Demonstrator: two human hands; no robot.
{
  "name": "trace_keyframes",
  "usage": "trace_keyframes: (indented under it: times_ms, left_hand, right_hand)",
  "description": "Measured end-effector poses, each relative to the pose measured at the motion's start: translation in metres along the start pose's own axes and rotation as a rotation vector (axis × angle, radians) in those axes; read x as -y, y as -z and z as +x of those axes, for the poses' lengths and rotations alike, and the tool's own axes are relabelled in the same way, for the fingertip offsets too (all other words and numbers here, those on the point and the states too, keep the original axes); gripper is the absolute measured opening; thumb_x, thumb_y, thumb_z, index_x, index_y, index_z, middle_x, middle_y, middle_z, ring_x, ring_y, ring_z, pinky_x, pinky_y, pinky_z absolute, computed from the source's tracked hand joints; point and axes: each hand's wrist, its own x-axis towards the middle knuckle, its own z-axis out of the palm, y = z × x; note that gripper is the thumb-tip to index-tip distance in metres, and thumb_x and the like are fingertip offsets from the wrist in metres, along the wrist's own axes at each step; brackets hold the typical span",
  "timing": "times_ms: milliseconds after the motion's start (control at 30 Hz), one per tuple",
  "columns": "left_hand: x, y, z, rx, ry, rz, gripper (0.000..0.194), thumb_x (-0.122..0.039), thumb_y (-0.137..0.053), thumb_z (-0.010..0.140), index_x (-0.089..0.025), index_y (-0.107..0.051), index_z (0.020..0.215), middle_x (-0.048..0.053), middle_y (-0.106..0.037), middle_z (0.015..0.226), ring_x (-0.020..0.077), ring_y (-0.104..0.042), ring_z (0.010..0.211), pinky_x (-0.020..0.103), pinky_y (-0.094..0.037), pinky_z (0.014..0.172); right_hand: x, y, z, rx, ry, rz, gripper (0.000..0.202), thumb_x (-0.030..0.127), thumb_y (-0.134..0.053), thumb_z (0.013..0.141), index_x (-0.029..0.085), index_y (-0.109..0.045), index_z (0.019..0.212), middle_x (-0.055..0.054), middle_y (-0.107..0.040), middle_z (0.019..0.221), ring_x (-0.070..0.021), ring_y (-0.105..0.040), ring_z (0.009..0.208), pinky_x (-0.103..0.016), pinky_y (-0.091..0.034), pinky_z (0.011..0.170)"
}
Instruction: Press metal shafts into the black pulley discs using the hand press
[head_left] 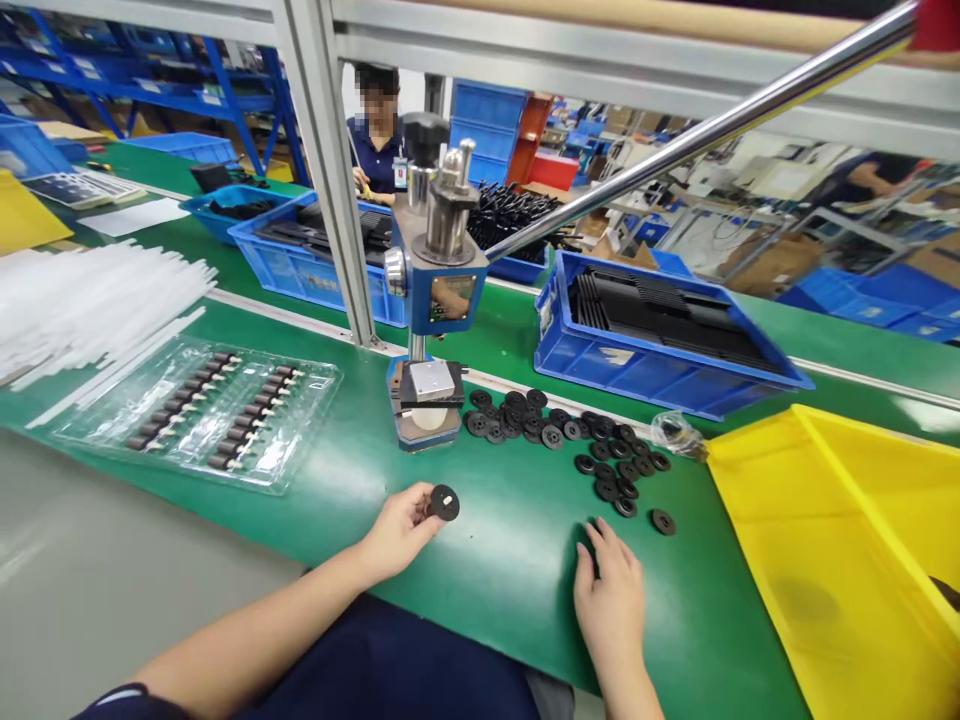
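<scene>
Disc [443, 511] pinched in my left hand [395, 533], near side of the press [449, 290], looks light, stiff, maybe slick, so rim is the best hold, while my right hand [616, 603] is open, near side of the scattered discs [552, 437].

Beyond the left hand [397, 537], the press [442, 235] shows shiny metal; matt black plastic discs [553, 436] lie near the right hand [611, 595].
</scene>
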Motion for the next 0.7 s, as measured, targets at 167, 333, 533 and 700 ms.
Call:
trace_keyframes:
  times_ms: [167, 333, 533, 700]
  left_hand:
    - [0.005, 0.002, 0.001, -0.013, 0.035, -0.060, 0.023, -0.027, -0.064, 0.083, -0.014, -0.055, 0.100, 0.002, -0.059, 0.076, 0.0120, -0.056, 0.067, 0.023, -0.046, 0.059]
    - [0.003, 0.002, 0.000, 0.003, 0.023, -0.040, 0.022, -0.028, -0.064, 0.084, -0.014, -0.056, 0.099, 0.001, -0.058, 0.075, 0.0112, -0.055, 0.067, 0.023, -0.045, 0.060]
    - [0.000, 0.005, 0.000, 0.001, 0.005, -0.027, 0.024, -0.032, -0.065, 0.085, -0.014, -0.056, 0.097, 0.001, -0.058, 0.075, 0.0107, -0.054, 0.067, 0.023, -0.044, 0.063]
    - [0.000, 0.007, 0.001, -0.018, 0.024, -0.113, 0.024, -0.030, -0.068, 0.083, -0.014, -0.055, 0.096, 0.000, -0.059, 0.074, 0.0110, -0.055, 0.067, 0.023, -0.046, 0.061]
  right_hand:
    - [0.041, -0.006, 0.012, 0.057, 0.029, 0.211, 0.034, 0.036, -0.042, 0.096, 0.017, -0.064, 0.114, -0.010, -0.066, 0.115, -0.0218, -0.060, 0.099, -0.041, -0.049, 0.089]
    - [0.062, -0.017, 0.029, 0.056, -0.054, 0.247, 0.040, 0.048, -0.050, 0.092, 0.016, -0.065, 0.110, -0.009, -0.067, 0.104, -0.0206, -0.059, 0.090, -0.037, -0.049, 0.083]
    - [0.064, -0.024, 0.031, 0.029, -0.068, 0.188, 0.052, 0.056, -0.048, 0.091, 0.011, -0.067, 0.109, -0.014, -0.062, 0.102, -0.0251, -0.054, 0.097, -0.042, -0.043, 0.090]
    - [0.072, -0.027, 0.030, 0.052, -0.082, 0.118, 0.067, 0.071, -0.054, 0.081, 0.013, -0.066, 0.111, -0.013, -0.060, 0.102, -0.0269, -0.053, 0.097, -0.042, -0.041, 0.090]
